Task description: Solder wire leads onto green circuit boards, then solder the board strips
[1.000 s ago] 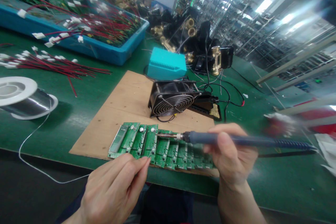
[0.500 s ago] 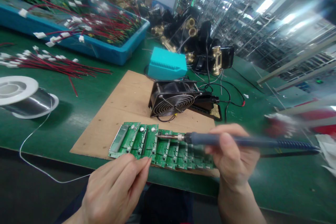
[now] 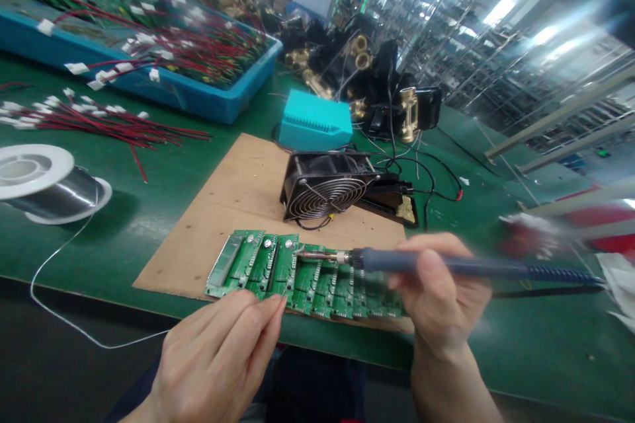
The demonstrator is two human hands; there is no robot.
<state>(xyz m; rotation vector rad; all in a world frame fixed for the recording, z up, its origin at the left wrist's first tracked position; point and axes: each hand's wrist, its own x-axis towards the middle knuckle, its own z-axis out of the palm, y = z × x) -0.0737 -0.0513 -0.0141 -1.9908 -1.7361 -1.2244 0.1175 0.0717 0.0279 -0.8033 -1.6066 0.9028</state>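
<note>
My right hand grips a soldering iron by its blue handle, the metal tip pointing left onto a row of overlapping green circuit boards. The tip rests at or very close to the upper edge of one board near the row's left part. In front of the boards, my left hand is closed in a pinch on solder wire. That wire loops down from a white spool at the left; the short end past my fingertips is hard to see.
A black fan with a wire guard stands on the cardboard sheet behind the boards. Beyond it is a teal box. Red wires with white connectors lie at left, by a blue tray. Brass fittings are piled behind.
The iron's tip and both hands stay almost in place. The loop of solder wire at the left has shifted slightly leftward.
</note>
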